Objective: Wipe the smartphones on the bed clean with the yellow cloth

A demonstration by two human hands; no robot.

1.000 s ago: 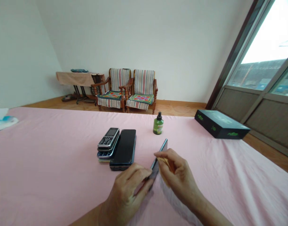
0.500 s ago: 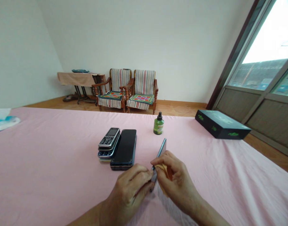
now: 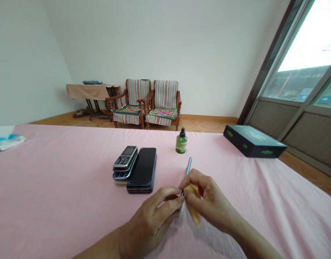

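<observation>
A thin smartphone [image 3: 189, 166] stands on its edge over the pink cloth, its narrow blue-grey side turned up towards me. My left hand [image 3: 154, 216] grips its near end between thumb and fingers. In my right hand [image 3: 208, 199] a yellow cloth [image 3: 193, 208] is pinched, and the fingertips press it against the phone's edge. Both hands meet at the phone and hide most of its near half. To their left lie a stack of large black smartphones [image 3: 143, 167] and a pile of keypad phones [image 3: 125, 160].
A green spray bottle [image 3: 181, 142] with a black cap stands beyond the hands. At the right lies a black box [image 3: 254, 142] with green lettering; a tissue pack [image 3: 8, 142] is at the far left. Two wooden chairs [image 3: 162, 102] stand against the wall.
The phone has turned more edge-on to me. Both hands have shifted slightly right, and more of the yellow cloth hangs below my right hand.
</observation>
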